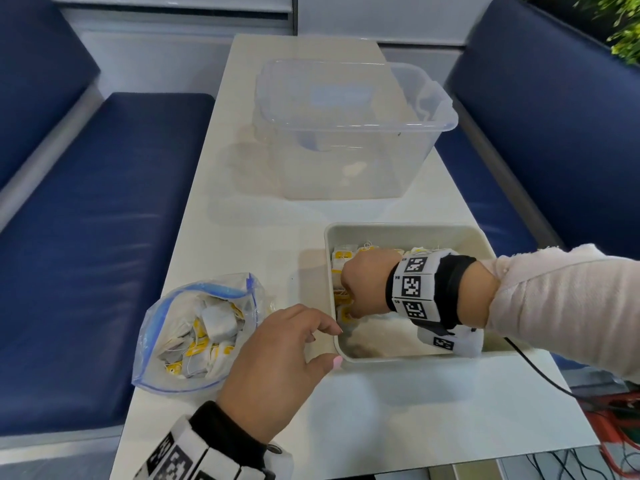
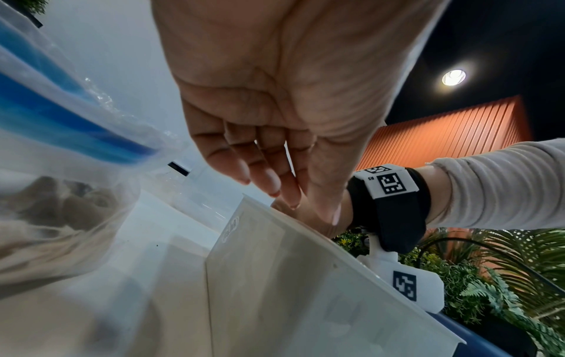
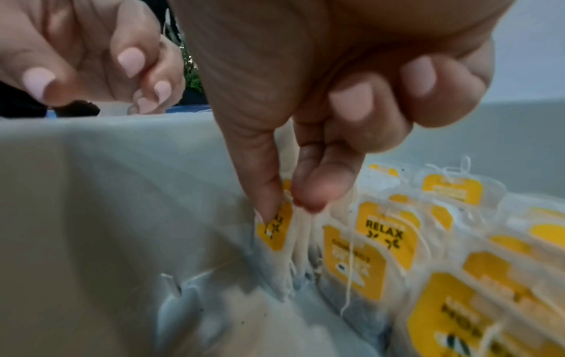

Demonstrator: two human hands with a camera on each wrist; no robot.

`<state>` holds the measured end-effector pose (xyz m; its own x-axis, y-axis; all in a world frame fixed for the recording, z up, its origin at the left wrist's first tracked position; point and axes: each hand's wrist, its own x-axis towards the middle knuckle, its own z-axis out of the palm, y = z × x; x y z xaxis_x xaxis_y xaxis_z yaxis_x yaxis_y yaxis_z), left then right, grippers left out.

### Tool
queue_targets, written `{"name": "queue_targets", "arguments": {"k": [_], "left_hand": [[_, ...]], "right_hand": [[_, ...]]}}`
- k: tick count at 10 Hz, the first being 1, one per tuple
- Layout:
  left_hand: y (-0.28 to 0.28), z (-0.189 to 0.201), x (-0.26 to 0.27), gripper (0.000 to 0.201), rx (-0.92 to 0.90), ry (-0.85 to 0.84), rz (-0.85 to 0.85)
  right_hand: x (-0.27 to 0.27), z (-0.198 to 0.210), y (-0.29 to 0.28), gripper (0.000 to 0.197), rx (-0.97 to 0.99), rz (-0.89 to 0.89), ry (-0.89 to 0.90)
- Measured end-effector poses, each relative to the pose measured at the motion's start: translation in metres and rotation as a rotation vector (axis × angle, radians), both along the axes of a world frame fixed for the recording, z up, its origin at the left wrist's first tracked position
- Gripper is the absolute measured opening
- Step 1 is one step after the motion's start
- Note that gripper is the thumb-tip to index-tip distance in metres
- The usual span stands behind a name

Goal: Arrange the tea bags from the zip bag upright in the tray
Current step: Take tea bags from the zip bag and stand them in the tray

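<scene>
A grey tray (image 1: 408,230) lies on the white table, with several yellow-tagged tea bags (image 3: 385,236) standing upright along its left side. My right hand (image 1: 353,310) reaches down inside the tray and pinches one tea bag (image 3: 276,232) between thumb and forefinger at the near end of the row, by the tray wall (image 3: 122,181). An open zip bag (image 1: 197,327) with more tea bags lies left of the tray. My left hand (image 1: 325,344) hovers between zip bag and tray with relaxed fingers, holding nothing, close to the tray's left corner (image 2: 275,253).
A large clear plastic tub (image 1: 349,133) stands farther back on the table. Blue bench seats (image 1: 97,237) flank the table on both sides. A black cable (image 1: 540,368) runs off the right edge past the tray.
</scene>
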<state>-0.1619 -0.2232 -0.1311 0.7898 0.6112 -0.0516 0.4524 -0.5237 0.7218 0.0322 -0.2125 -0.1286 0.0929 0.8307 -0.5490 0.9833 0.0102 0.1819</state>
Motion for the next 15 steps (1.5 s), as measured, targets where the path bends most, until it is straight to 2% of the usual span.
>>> {"name": "queue_targets", "arguments": {"k": [3, 7, 12, 15], "left_hand": [[0.0, 0.001, -0.001, 0.036, -0.005, 0.0, 0.001], [0.002, 0.002, -0.003, 0.034, -0.005, 0.031, -0.004], [0.003, 0.0, -0.005, 0.03, 0.008, 0.026, 0.016], [0.002, 0.001, -0.004, 0.03, 0.007, 0.027, 0.013]], "right_hand": [[0.0, -0.001, 0.006, 0.033, 0.022, -0.069, -0.034], [0.0, 0.005, 0.002, 0.046, -0.049, -0.054, -0.046], [0.0, 0.016, 0.001, 0.048, -0.15, -0.037, -0.055], [-0.002, 0.01, -0.002, 0.039, -0.013, -0.009, 0.009]]}}
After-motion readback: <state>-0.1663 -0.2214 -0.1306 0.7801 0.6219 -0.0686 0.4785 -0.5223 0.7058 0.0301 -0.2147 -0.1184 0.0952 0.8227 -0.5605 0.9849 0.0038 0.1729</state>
